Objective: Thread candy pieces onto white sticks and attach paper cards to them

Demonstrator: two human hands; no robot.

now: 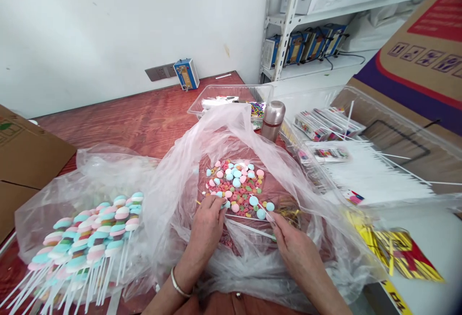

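Observation:
A thin white stick (263, 206) is pinched in my right hand (296, 242), its tip pointing up and left over loose candies. My left hand (208, 222) has its fingers closed at a pale blue marshmallow (226, 204), which they partly hide. In front of both hands, pink and blue marshmallows (236, 182) lie mixed with small ring-shaped gummies (249, 190) inside a large clear plastic bag (173, 161), folded open. Another white stick (249, 229) lies across the bag below the hands. Gold twist ties (288, 211) sit beside my right hand.
Finished-looking marshmallow skewers (90, 235) are piled on plastic at the left. A clear bin (339, 194) at the right holds many white sticks. A steel flask (273, 120) and a clear tray (195, 108) stand behind the bag. Cardboard boxes (32, 161) flank the red table (126, 124).

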